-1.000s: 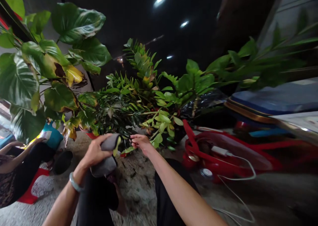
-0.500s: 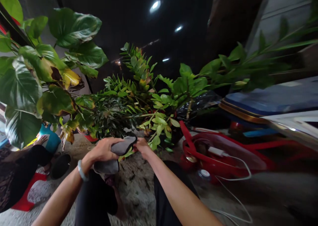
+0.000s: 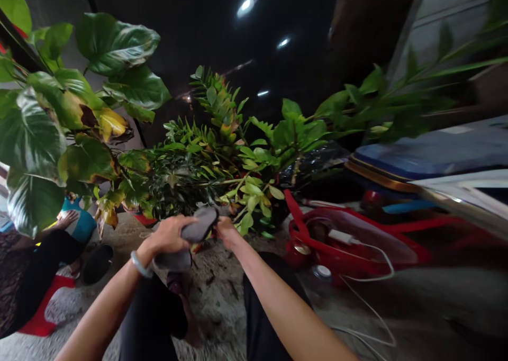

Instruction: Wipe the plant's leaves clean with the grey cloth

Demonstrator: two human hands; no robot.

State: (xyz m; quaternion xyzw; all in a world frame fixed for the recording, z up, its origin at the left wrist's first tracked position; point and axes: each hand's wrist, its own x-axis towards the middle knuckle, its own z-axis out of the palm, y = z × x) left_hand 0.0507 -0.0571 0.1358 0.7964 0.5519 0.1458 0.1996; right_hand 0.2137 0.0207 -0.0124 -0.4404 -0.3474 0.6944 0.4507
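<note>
My left hand (image 3: 171, 235), with a pale bracelet on its wrist, is closed round a grey cloth (image 3: 200, 225) with dark edging. One part of the cloth sticks out past the fingers to the right, and another part (image 3: 173, 260) hangs below the palm. My right hand (image 3: 227, 233) is closed at the cloth's right end, by low leaves. Whether its fingertips pinch the cloth's edge or a stem is hidden. Just beyond both hands stands a leafy green plant (image 3: 254, 191), some of its leaves yellowed.
A broad-leaved plant (image 3: 35, 133) rises at left, above a seated person's dark-clothed leg (image 3: 43, 271) and a red stool (image 3: 51, 303). On the right, a red bag (image 3: 301, 226) holds a white plug with a cable (image 3: 391, 265). Stacked flat items (image 3: 428, 157) lie behind it.
The cloth's upper part has tilted and shifted slightly up in my left hand. My right hand stays close by its end. The whole view has drifted slightly.
</note>
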